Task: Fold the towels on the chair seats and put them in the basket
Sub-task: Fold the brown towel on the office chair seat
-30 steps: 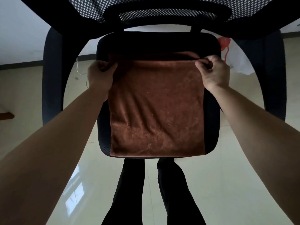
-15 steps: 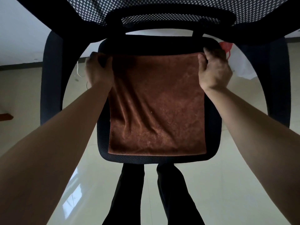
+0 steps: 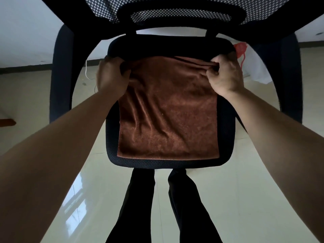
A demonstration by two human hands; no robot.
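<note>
Curled fingers (image 3: 214,67) of the person's right hand (image 3: 226,76) bunch the far corner of a rust-brown plush square towel (image 3: 168,111) at two o'clock on the seat. The left hand (image 3: 112,77) grips the matching corner at ten o'clock, its fingers folded round a gather of cloth. Between the two fists the towel's far edge is raised a little off the cushion, and a thin fold shows along the top toward the right hand. The rest of the cloth lies spread on the black mesh-covered seat (image 3: 166,163) of an office chair. It is rumpled in slanting creases on its left half, and its near hem runs just inside the seat's front rim at six o'clock. Two bare forearms (image 3: 61,146) reach in from seven and five o'clock. The chair's black perforated mesh backrest (image 3: 175,9) arches across at twelve o'clock, and its curved black armrests (image 3: 61,76) stand at nine and three. Below the seat, at six o'clock, the person's legs in black trousers (image 3: 140,207) stand on a glossy pale tiled floor (image 3: 245,190). A white plastic bag with red print (image 3: 254,69) lies on the floor beyond the right hand, at about two o'clock.
</note>
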